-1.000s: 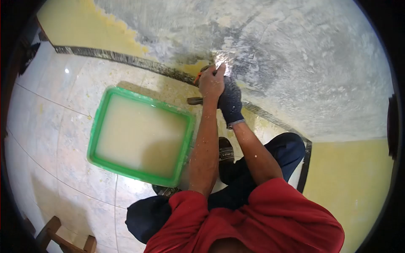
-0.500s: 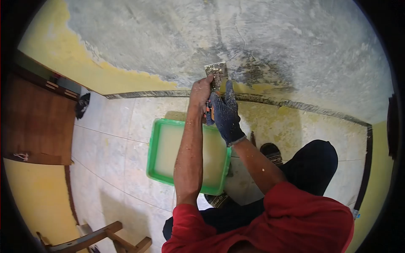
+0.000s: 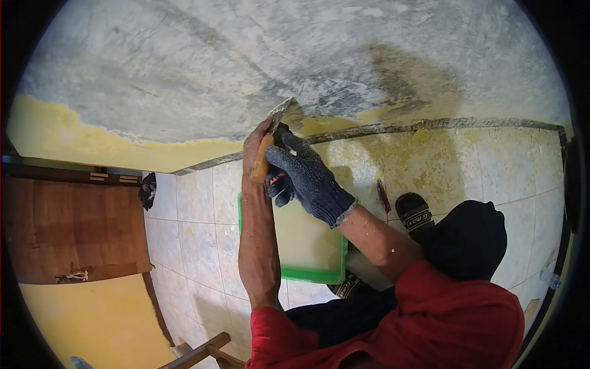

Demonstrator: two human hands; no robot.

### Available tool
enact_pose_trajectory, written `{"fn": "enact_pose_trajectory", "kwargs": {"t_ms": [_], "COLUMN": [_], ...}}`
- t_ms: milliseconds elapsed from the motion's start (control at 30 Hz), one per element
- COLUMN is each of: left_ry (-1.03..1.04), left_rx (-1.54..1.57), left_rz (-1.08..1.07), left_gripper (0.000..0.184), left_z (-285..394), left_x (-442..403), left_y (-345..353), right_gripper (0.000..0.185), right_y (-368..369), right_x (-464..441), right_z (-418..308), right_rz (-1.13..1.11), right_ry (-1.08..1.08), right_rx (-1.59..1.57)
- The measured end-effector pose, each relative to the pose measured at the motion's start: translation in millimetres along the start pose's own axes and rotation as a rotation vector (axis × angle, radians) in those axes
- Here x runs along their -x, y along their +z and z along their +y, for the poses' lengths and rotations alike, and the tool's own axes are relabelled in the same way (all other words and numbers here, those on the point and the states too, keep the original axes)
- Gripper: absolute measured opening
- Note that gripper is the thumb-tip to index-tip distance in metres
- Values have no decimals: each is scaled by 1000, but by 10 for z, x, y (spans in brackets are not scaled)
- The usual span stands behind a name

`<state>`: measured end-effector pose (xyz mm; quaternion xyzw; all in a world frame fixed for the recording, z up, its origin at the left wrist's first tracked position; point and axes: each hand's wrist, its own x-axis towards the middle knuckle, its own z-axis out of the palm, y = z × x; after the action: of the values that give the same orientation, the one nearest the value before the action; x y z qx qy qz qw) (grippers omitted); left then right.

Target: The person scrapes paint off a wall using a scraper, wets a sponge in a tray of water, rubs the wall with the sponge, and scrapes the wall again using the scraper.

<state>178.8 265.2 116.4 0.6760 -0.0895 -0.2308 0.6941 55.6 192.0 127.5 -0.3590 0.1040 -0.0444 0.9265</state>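
Note:
My left hand is bare, its fingers closed at the base of the metal blade of a scraper. The blade points up to the grey, scraped wall, and pale residue clings to it. The orange-yellow handle lies between my two hands. My right hand, in a dark blue knit glove, has its fingers curled round the handle, with the fingertips partly hidden. Below my hands, a green basin of cloudy liquid stands on the floor, partly covered by my left forearm.
Yellow paint remains low on the wall above a dark skirting strip. A dark, narrow object lies on the tiled floor near my sandal. Left is a wooden door; wooden legs show at the bottom. A clear bottle is at right.
My view has swung, so the basin and floor appear further right. The scraper, upright between my hands half a second ago, now tilts right with its handle across my left wrist.

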Motion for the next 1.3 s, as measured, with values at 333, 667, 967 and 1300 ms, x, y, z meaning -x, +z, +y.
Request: {"fn": "enact_pose_trajectory", "kwargs": {"t_ms": [333, 667, 967, 1300], "left_ry": [-246, -155, -83, 815], "left_rx": [174, -110, -257, -1239], "left_rz": [-106, -14, -9, -233], "left_gripper": [38, 38, 40, 37], "left_z": [-88, 27, -318, -855], "left_x": [-85, 56, -13, -204], "left_y": [-186, 138, 273, -151], "right_gripper": [29, 12, 14, 27], "right_y": [77, 19, -336, -643], "right_x": [-121, -4, -67, -303], "right_z": [209, 259, 486, 828], "right_rz": [-6, 139, 232, 356], "right_ry": [29, -114, -128, -136], "right_rx": [-459, -239, -265, 232]}}
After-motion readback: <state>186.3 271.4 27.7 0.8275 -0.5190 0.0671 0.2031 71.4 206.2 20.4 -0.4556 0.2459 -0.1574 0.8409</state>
